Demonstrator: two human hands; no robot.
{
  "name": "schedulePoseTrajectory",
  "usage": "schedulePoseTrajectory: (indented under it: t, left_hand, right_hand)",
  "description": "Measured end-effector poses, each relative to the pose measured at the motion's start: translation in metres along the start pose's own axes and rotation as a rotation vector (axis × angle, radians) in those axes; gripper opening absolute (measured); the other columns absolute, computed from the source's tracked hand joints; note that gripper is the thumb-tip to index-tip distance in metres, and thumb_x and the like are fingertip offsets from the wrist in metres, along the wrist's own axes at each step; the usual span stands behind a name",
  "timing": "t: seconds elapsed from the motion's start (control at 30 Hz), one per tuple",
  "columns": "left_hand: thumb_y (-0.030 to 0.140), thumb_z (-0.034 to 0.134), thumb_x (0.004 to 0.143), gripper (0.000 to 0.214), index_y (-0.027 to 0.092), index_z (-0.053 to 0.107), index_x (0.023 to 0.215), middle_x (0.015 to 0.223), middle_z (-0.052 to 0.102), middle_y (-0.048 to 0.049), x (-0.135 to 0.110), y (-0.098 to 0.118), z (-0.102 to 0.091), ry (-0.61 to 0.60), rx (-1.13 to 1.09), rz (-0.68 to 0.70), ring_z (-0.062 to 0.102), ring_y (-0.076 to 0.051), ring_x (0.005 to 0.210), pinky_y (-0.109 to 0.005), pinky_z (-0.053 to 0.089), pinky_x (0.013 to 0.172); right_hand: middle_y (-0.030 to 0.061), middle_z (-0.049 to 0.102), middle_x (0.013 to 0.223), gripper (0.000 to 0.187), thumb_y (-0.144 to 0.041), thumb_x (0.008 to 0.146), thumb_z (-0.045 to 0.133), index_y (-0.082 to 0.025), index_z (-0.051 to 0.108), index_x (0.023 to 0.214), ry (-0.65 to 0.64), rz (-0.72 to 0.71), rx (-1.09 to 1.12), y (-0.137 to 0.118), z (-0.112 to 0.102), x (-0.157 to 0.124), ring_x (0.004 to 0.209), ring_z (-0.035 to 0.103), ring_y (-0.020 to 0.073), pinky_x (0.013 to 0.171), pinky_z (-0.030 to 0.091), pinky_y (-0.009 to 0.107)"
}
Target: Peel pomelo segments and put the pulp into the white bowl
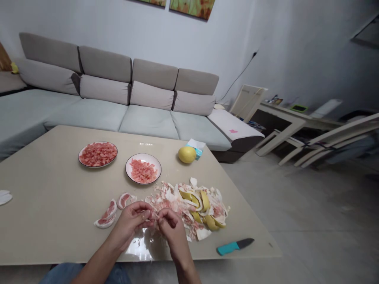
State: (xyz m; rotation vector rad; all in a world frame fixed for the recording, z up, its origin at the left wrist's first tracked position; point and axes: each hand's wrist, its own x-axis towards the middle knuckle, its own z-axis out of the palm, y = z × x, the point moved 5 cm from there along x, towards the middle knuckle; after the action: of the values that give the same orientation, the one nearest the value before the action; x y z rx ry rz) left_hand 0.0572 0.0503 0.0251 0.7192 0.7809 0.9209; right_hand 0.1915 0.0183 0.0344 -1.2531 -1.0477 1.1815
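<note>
My left hand [132,221] and my right hand [172,230] meet over the near edge of the beige table [53,185]. Both pinch a pink pomelo segment [153,215] between their fingertips. To the left lie unpeeled pomelo segments [108,215], one more [124,200] just behind. A heap of yellow rind and white membrane scraps [194,207] lies right of my hands. Farther back stand a small plate of peeled pink flesh [143,169] and a fuller plate [97,154].
A teal-handled knife [235,246] lies near the table's right front corner. A whole yellow pomelo [186,154] and a tissue pack [196,147] sit at the far right. A grey sofa [118,98] runs behind the table. Wooden chairs [319,138] stand at right.
</note>
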Motion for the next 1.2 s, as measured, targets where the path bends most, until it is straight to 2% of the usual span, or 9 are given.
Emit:
schedulePoseTrajectory:
  t: [0.13,0.43,0.57,0.7,0.87,0.93,1.0,1.1,1.2]
  left_hand:
    - [0.026,0.081,0.069,0.022,0.013,0.071,0.083,0.075,0.064,-0.0026,0.003,0.000,-0.004,0.050,-0.092,0.018,0.062,-0.012,0.069,-0.026,0.058,0.069]
    - [0.018,0.082,0.068,0.020,0.013,0.071,0.084,0.085,0.067,-0.0035,0.003,0.001,-0.008,0.049,-0.172,0.027,0.065,-0.011,0.077,-0.023,0.056,0.079]
    - [0.020,0.082,0.068,0.022,0.013,0.069,0.084,0.077,0.066,-0.0023,0.005,-0.003,-0.009,0.048,-0.176,0.000,0.065,-0.012,0.070,-0.025,0.059,0.070]
    - [0.020,0.083,0.066,0.026,0.015,0.066,0.086,0.078,0.065,-0.0010,0.011,0.002,-0.023,0.115,-0.238,0.017,0.068,-0.015,0.072,-0.027,0.060,0.064]
    - [0.011,0.074,0.076,0.016,0.014,0.066,0.089,0.080,0.065,-0.0024,0.016,0.006,-0.033,0.088,-0.375,0.048,0.067,-0.014,0.078,-0.030,0.059,0.080]
    - [0.005,0.069,0.079,0.012,0.012,0.066,0.089,0.080,0.066,-0.0035,0.017,0.002,-0.033,0.093,-0.442,0.027,0.067,-0.012,0.075,-0.027,0.059,0.080]
    - [0.001,0.063,0.082,0.013,0.011,0.066,0.089,0.082,0.068,-0.0051,0.018,-0.002,-0.033,0.123,-0.485,0.002,0.068,-0.011,0.073,-0.024,0.060,0.076]
    - [-0.002,0.059,0.083,0.015,0.011,0.066,0.087,0.084,0.069,-0.0068,0.017,-0.004,-0.032,0.157,-0.508,-0.001,0.069,-0.012,0.076,-0.022,0.060,0.075]
    - [-0.002,0.062,0.081,0.014,0.011,0.065,0.084,0.085,0.069,-0.0074,0.016,0.000,-0.030,0.159,-0.490,0.019,0.070,-0.013,0.080,-0.021,0.060,0.077]
  right_hand:
    - [-0.0055,0.048,0.054,0.026,-0.041,0.075,0.066,-0.018,0.053,0.070,0.013,0.023,0.112,0.012,0.000,0.000,0.048,0.041,0.0095,0.047,0.032,0.020]
    - [-0.0058,0.046,0.055,0.027,-0.042,0.079,0.063,-0.019,0.054,0.072,0.007,-0.015,0.064,0.007,0.003,0.000,0.048,0.041,0.0097,0.047,0.033,0.020]
    - [-0.0038,0.048,0.058,0.021,-0.035,0.077,0.062,-0.018,0.055,0.068,0.043,-0.104,-0.048,0.000,0.008,-0.002,0.052,0.043,0.0109,0.049,0.036,0.020]
    - [-0.0025,0.049,0.060,0.018,-0.028,0.077,0.060,-0.019,0.052,0.064,0.083,-0.218,-0.114,-0.010,0.010,-0.009,0.055,0.046,0.0122,0.051,0.039,0.021]
    - [-0.0012,0.054,0.065,0.016,-0.025,0.083,0.058,-0.018,0.056,0.068,0.085,-0.280,-0.366,-0.011,0.004,-0.009,0.057,0.050,0.0127,0.053,0.040,0.021]
    - [-0.0008,0.055,0.064,0.018,-0.024,0.084,0.058,-0.018,0.057,0.067,0.104,-0.312,-0.508,-0.007,-0.002,-0.004,0.057,0.051,0.0131,0.054,0.041,0.022]
    - [0.0023,0.061,0.074,0.010,-0.020,0.086,0.056,-0.018,0.063,0.079,0.153,-0.386,-0.624,-0.004,-0.007,0.001,0.063,0.056,0.0148,0.058,0.045,0.024]
    - [0.0084,0.066,0.099,0.022,-0.016,0.088,0.051,-0.021,0.065,0.105,0.196,-0.520,-0.718,-0.004,-0.007,0.003,0.086,0.063,0.0195,0.074,0.050,0.030]
    - [0.0084,0.068,0.098,0.018,-0.018,0.089,0.054,-0.022,0.067,0.101,0.203,-0.610,-0.734,-0.012,0.002,0.001,0.094,0.063,0.0216,0.082,0.050,0.035]
